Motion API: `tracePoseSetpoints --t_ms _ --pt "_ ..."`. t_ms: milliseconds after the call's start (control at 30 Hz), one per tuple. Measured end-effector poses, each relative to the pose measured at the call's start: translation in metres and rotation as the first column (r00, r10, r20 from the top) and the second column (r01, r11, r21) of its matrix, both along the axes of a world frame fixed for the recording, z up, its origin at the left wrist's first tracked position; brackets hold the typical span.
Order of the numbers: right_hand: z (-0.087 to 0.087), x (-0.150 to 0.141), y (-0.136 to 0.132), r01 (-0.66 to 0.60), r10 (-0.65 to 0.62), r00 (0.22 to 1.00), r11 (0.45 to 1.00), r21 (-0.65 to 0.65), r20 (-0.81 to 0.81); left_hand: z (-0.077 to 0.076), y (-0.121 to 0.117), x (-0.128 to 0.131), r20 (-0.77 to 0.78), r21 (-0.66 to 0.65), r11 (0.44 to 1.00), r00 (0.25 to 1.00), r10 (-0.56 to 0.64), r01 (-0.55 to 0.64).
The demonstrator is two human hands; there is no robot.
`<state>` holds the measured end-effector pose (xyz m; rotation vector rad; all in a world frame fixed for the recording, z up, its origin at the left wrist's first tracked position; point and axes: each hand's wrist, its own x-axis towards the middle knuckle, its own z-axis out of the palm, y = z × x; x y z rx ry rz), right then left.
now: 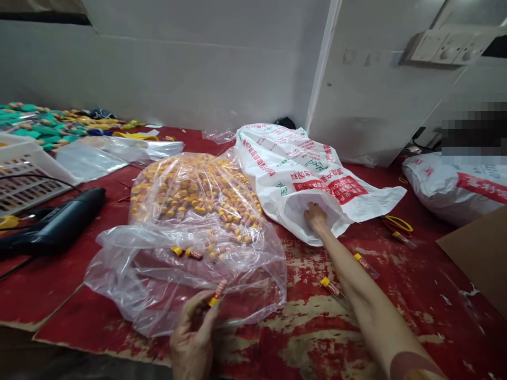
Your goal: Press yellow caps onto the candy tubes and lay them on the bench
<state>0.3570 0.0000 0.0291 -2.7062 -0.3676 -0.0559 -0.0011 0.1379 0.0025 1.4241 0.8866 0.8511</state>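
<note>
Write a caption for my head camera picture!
Left hand holds a yellow-ended piece by a clear bag; right hand is inside a white sack.

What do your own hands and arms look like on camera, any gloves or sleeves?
Both the left hand and right hand are bare, no gloves. The right forearm is uncovered; a possible sleeve edge shows at the picture's bottom, too unclear to confirm.
</note>
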Motion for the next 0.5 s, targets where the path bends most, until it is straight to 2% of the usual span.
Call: tracePoseSetpoints --t_ms 100,233,267,367,433,500 --pt "0.013 -0.022 -0.023 -0.053 0.052 0.999 0.994 0.091 0.011 -0.004 -0.023 0.006 0.098 -0.109 0.990 0.992 -0.082 0.093" --pt "0.026 -0.089 -0.071 -0.246 0.275 0.955 0.945 0.215 -0.114 0.003 -0.048 0.020 0.167 -0.279 0.940 0.974 -0.153 0.195" --pt "0.027 -0.109 -0.084 -0.300 0.351 0.922 0.914 0.272 -0.162 0.006 -0.054 0.024 0.198 -0.294 0.930 0.966 -0.167 0.221" --pt "0.028 -0.161 -0.112 -0.407 0.572 0.790 0.759 0.508 -0.222 0.008 -0.071 0.032 0.252 -0.260 0.909 0.931 -0.262 0.327" --pt "0.027 -0.185 -0.121 -0.456 0.643 0.742 0.692 0.560 -0.191 0.008 -0.082 0.033 0.247 -0.238 0.893 0.913 -0.325 0.383" --pt "0.025 -0.199 -0.125 -0.500 0.679 0.717 0.659 0.562 -0.158 0.009 -0.092 0.031 0.224 -0.227 0.879 0.901 -0.373 0.420"
